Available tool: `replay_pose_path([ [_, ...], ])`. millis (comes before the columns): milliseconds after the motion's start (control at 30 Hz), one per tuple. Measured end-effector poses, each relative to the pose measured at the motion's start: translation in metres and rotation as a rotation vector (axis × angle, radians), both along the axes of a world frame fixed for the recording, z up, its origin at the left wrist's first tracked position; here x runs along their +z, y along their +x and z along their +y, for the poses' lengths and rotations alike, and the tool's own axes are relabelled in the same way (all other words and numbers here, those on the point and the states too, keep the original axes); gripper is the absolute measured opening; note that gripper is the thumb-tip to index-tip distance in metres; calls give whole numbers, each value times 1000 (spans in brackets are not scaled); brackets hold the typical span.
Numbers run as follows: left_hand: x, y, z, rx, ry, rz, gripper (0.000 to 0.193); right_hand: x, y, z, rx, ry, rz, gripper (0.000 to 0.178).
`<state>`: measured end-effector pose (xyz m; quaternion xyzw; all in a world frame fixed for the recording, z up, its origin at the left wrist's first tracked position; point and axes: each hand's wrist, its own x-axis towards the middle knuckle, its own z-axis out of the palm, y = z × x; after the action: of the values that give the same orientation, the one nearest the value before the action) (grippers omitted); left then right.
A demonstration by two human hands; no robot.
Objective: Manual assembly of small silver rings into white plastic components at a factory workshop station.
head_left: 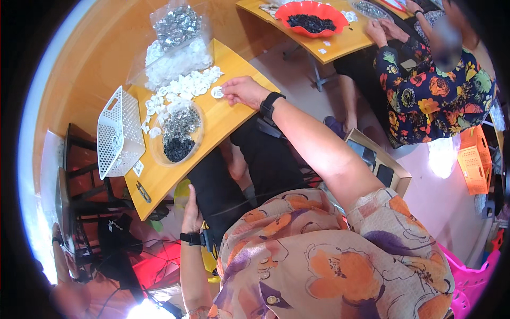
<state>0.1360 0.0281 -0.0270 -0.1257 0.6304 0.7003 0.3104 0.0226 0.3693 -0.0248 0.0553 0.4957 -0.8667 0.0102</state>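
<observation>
My right hand (245,91) pinches a small round white plastic piece (217,92) at its edge, just above the yellow table (226,114). Beside that piece spreads a loose heap of similar white pieces (183,85). A clear round tub (199,139) stands nearer me; small silver metal parts (182,121) and black parts (178,150) fill it. Down by my left thigh, below the table edge, my left hand (192,211) is stretched out with nothing visible in it; some fingers are hidden.
Clear bags of silver parts (178,26) and white pieces (172,64) stand at the back. A white perforated basket (119,138) and black thread snips (143,192) lie left. Another person's hands (385,31) work at a second table beside a red bowl (311,18).
</observation>
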Motion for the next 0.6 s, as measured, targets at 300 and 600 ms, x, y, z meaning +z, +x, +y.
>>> replay_pose_path([
  [300, -2, 2, 7, -19, -83, 16, 62, 2, -8, 0, 48, 67, -51, 20],
  [600, -17, -6, 10, 37, -104, -59, 55, 2, -9, 2, 39, 44, -39, 18],
])
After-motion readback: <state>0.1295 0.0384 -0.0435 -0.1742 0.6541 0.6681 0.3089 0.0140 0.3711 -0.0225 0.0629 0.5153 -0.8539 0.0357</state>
